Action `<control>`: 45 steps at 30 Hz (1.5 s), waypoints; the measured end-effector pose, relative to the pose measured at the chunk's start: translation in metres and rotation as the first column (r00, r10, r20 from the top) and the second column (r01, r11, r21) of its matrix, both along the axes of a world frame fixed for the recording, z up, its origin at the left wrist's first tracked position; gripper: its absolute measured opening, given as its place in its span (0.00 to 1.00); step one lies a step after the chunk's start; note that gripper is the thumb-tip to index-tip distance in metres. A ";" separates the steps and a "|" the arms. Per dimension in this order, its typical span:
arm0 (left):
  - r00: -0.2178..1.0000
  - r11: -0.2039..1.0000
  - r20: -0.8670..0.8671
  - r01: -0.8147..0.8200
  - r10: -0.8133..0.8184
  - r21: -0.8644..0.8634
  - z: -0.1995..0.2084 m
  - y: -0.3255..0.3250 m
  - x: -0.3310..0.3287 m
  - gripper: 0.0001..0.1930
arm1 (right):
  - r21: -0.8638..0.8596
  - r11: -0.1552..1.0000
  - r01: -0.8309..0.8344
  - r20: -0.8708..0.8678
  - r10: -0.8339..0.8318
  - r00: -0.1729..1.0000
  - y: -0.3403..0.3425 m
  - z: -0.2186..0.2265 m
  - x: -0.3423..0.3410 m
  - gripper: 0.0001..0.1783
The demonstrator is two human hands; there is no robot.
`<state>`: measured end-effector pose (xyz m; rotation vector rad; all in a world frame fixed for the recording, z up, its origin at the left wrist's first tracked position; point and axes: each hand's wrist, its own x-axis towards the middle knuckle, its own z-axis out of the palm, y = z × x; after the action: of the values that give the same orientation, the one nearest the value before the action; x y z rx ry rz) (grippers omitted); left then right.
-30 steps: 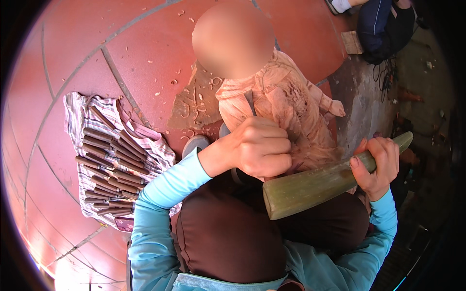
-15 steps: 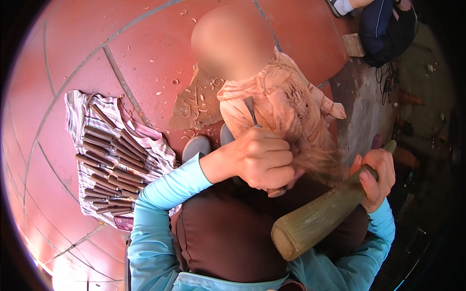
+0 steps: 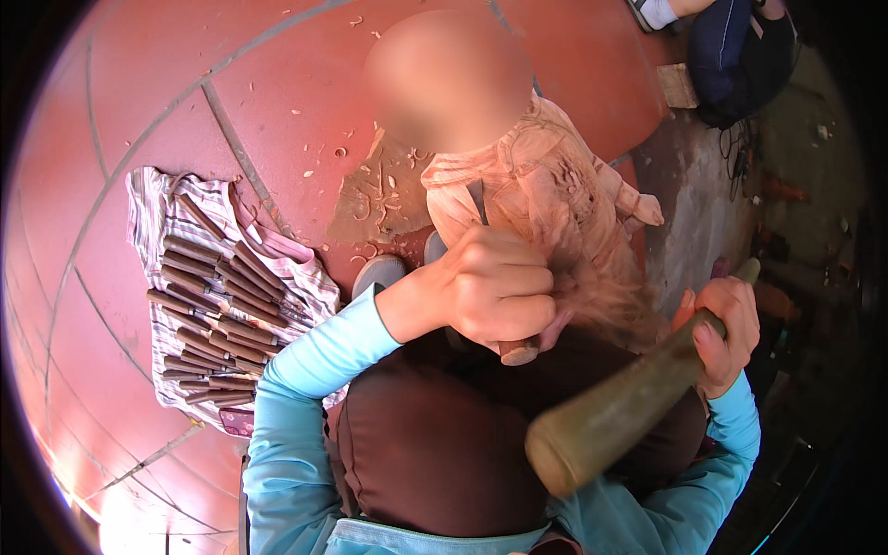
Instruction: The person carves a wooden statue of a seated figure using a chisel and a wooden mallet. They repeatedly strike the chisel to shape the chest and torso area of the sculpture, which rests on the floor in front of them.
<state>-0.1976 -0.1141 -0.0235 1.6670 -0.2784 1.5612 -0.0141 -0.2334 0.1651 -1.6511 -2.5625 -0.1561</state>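
A carved wooden statue (image 3: 546, 190) in pale reddish-brown wood lies in front of my knees, its robe cut in folds and its top end blurred. My left hand (image 3: 499, 282) is closed round a chisel (image 3: 520, 352); the handle's butt sticks out below the fist, and the flat metal blade points away against the statue's robe. To the right, my right hand (image 3: 726, 333) grips the narrow handle of a greenish wooden mallet (image 3: 615, 407). Its thick, blurred head slants down to the left over my lap, apart from the chisel's butt.
Several wood-handled chisels (image 3: 245, 328) lie on a striped cloth (image 3: 148, 208) at the left. Curled shavings litter the red tiled floor (image 3: 166, 111) and a brown flat piece (image 3: 356, 203). A small wood block (image 3: 678, 85) and a dark bag (image 3: 745, 69) sit at the far right.
The mallet head has shifted slightly to the right and blurred with motion. My left hand and the chisel have moved slightly up and to the left in the picture.
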 end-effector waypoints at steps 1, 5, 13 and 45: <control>1.000 1.000 -0.009 -0.003 0.003 -0.016 0.001 0.000 -0.003 0.12 | 0.024 0.999 -0.032 -0.051 0.034 0.998 0.000 -0.003 0.005 0.26; 1.000 0.995 0.023 0.006 -0.004 -0.100 -0.002 0.001 -0.005 0.12 | -0.038 0.999 0.036 0.205 -0.027 0.978 0.012 0.008 -0.011 0.28; 1.000 0.996 0.023 -0.005 0.007 -0.085 -0.003 0.000 -0.007 0.12 | 0.029 0.996 -0.082 0.131 0.077 0.988 0.015 0.004 -0.009 0.29; 0.990 0.992 0.107 -0.104 0.096 0.066 0.000 -0.020 -0.005 0.13 | 0.002 1.000 -0.007 0.090 0.007 0.996 0.010 0.004 -0.017 0.28</control>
<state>-0.2022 -0.1340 -0.0232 1.6790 -0.3118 1.7346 -0.0308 -0.2238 0.1692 -1.6717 -2.6314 -0.2380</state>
